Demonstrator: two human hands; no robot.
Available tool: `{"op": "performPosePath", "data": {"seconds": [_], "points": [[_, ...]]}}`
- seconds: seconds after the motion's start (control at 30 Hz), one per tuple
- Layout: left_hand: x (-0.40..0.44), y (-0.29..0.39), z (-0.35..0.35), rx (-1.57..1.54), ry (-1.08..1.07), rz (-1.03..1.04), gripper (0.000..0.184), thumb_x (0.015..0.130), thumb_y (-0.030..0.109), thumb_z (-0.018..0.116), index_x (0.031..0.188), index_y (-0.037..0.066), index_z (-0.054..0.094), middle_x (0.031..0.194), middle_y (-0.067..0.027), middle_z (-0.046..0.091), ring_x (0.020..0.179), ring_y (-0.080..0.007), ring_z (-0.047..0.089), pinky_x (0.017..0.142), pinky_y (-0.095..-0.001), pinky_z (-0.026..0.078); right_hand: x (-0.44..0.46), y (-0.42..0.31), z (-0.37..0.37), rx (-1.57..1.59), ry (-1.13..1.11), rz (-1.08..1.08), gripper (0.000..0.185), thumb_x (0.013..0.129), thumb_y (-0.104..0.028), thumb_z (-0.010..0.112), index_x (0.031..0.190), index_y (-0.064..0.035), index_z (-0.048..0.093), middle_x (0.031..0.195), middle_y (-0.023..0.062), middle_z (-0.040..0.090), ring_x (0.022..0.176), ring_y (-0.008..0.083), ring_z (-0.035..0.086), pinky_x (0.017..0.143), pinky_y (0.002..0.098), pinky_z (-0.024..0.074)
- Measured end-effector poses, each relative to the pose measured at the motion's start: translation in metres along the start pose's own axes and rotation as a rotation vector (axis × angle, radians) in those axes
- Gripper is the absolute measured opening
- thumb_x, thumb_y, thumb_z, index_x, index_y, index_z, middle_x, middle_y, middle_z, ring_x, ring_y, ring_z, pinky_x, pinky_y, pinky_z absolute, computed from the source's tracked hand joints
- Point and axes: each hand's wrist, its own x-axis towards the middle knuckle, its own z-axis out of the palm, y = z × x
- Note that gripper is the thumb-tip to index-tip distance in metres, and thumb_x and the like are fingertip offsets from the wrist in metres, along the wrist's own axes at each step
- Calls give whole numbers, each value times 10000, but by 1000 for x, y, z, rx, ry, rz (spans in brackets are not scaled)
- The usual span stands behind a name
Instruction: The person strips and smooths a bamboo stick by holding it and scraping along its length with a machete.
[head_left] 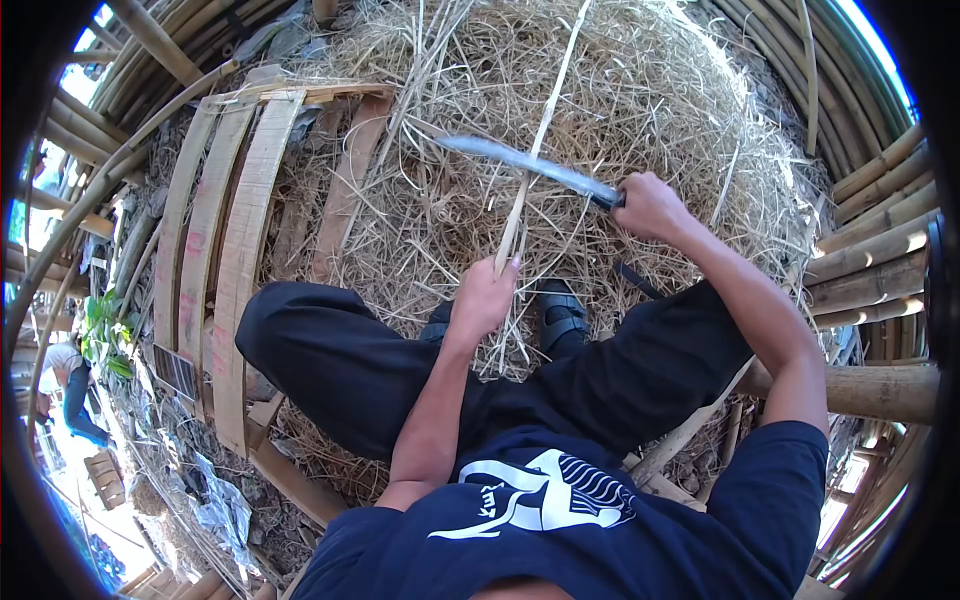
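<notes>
A long pale strip, apparently bamboo (545, 118), runs from my left hand (483, 298) up past the top of the view. The fingers of that hand are wrapped round its lower end, between my knees. My right hand (648, 207) grips the dark handle of a long knife (560, 174). The blade points left, slightly blurred, and crosses the strip above my left hand; whether it touches the strip I cannot tell. Thin shavings (640, 110) lie heaped under both hands and around my feet.
A wooden slatted pallet (232, 220) lies to the left of the shavings. Bamboo poles (870, 390) line the right side, with more at the upper left. A person (72, 385) is at the far left, beyond green leaves (105, 330). A dark strap-like object (638, 280) lies near my right knee.
</notes>
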Motion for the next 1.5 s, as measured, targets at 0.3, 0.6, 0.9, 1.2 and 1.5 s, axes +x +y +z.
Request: {"op": "performPosePath", "data": {"seconds": [0.3,0.6,0.9,1.2,1.5], "points": [[2,-9,4,62,69,48,400,954,345,543,824,-32,588,546,-66,506,503,-181,495,513,-395,392,2,5,20,-166,-11,-265,218,612,-142,612,766,-20,708,715,203,663,709,361,664,707,442,544],[-3,-4,2,71,30,13,404,949,339,524,880,-49,613,695,-235,622,704,-416,623,652,-479,455,-11,-10,20,-158,-64,-260,228,676,-153,601,811,-3,708,776,211,677,759,351,670,748,438,552],[-12,-1,0,29,57,51,391,946,335,535,871,-43,602,634,-187,577,610,-337,571,593,-440,428,14,20,-6,-6,72,46,251,680,-149,581,818,25,698,752,224,668,750,360,674,732,431,553],[-5,-6,10,107,132,88,411,946,337,541,817,-51,589,595,-174,571,555,-305,592,560,-428,426,9,1,12,-245,-100,-274,223,580,-144,622,741,-5,688,710,204,658,729,376,656,744,442,535],[-21,-2,-6,68,107,78,402,950,360,545,849,-26,588,608,-129,571,556,-246,574,559,-405,434,30,40,-17,4,54,160,241,719,-118,596,857,57,688,748,209,676,684,293,681,691,398,562]]}}
